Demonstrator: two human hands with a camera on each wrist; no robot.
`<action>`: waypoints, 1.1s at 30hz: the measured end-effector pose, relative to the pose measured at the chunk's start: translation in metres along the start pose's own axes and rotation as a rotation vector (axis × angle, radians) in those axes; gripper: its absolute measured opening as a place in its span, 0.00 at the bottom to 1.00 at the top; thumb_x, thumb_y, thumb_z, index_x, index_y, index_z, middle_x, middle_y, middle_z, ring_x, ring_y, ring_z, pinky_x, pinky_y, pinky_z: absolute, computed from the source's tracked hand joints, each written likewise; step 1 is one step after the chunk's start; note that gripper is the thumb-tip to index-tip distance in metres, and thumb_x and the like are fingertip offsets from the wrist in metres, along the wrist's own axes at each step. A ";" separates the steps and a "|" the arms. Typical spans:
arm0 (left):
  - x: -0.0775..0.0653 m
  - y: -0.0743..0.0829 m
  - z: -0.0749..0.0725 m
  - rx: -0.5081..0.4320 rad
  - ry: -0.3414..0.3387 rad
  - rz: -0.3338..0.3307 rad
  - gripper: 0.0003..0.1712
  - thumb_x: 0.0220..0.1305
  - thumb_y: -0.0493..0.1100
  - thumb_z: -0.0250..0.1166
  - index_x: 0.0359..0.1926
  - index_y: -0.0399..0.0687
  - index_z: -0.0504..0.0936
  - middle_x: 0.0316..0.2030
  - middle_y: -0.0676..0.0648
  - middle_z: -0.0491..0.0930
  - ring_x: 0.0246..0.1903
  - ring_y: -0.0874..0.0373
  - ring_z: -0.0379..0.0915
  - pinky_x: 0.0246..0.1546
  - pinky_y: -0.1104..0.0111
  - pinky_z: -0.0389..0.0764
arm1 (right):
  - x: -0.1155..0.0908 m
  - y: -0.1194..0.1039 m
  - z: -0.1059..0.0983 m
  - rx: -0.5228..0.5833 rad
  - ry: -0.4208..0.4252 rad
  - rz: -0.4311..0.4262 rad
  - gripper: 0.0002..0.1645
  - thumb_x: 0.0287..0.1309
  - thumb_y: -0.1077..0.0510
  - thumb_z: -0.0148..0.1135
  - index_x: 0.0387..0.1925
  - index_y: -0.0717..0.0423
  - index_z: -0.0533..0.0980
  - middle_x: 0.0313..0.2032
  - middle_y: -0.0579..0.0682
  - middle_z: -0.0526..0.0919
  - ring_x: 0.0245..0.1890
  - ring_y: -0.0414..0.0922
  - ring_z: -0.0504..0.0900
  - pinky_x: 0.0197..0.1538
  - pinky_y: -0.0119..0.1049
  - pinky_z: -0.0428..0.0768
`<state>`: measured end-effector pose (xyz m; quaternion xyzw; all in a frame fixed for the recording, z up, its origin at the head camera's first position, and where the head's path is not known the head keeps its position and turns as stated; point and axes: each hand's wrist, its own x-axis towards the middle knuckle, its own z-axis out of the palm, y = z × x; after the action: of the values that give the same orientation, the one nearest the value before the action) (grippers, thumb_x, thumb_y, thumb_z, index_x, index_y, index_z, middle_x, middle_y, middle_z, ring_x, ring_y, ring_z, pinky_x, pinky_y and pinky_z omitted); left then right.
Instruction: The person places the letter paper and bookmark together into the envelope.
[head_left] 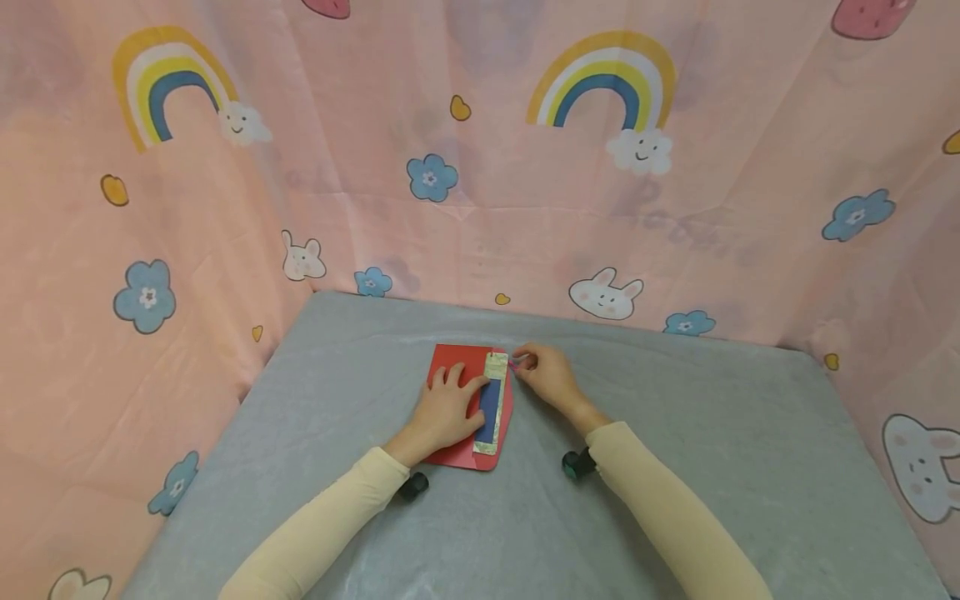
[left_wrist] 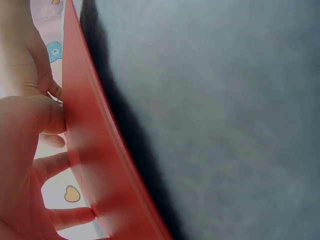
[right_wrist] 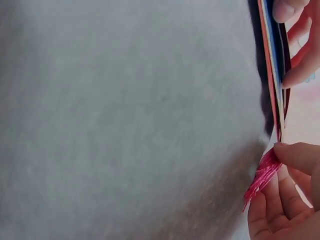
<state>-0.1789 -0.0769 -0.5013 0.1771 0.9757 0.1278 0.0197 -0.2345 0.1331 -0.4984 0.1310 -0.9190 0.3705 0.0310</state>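
A red envelope lies flat, its lighter flap spread on the right side. Along its right part rests a bookmark-like strip, blue in the middle with a patterned gold border. My left hand presses on both with spread fingers, the thumb and a fingertip touching the strip. In the left wrist view, the envelope's side shows below those fingers. Beyond the strip's top end, my right hand pinches a pink tassel between thumb and fingers. Whether the tassel's cord joins the strip is hard to see.
A grey cloth covers the table under both forearms. Pink patterned curtains hang close behind the table's far edge and along its sides. Small dark wrist cameras sit under the wrists, near the cloth.
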 end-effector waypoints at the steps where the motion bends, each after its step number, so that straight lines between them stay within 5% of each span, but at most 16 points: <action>1: 0.000 0.000 0.000 -0.001 -0.001 0.000 0.33 0.62 0.55 0.61 0.69 0.65 0.69 0.69 0.38 0.63 0.67 0.36 0.58 0.60 0.38 0.68 | 0.000 -0.001 0.000 0.021 -0.002 0.012 0.15 0.54 0.64 0.67 0.46 0.59 0.82 0.28 0.53 0.87 0.28 0.42 0.83 0.35 0.35 0.79; 14: 0.000 0.000 -0.002 -0.007 0.000 0.004 0.33 0.62 0.55 0.61 0.69 0.64 0.69 0.69 0.38 0.63 0.67 0.36 0.59 0.60 0.38 0.68 | -0.002 -0.018 0.006 0.243 -0.005 0.173 0.12 0.55 0.65 0.68 0.42 0.62 0.83 0.32 0.60 0.88 0.19 0.38 0.76 0.23 0.30 0.74; 33: -0.001 0.001 0.000 -0.002 0.016 0.002 0.33 0.61 0.54 0.62 0.69 0.62 0.70 0.68 0.38 0.64 0.66 0.37 0.59 0.59 0.38 0.69 | -0.004 -0.022 0.016 0.283 -0.020 0.225 0.09 0.59 0.64 0.64 0.41 0.65 0.81 0.26 0.59 0.87 0.17 0.39 0.79 0.24 0.29 0.75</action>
<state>-0.1777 -0.0764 -0.5010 0.1770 0.9755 0.1301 0.0119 -0.2243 0.1072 -0.4957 0.0343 -0.8667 0.4961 -0.0386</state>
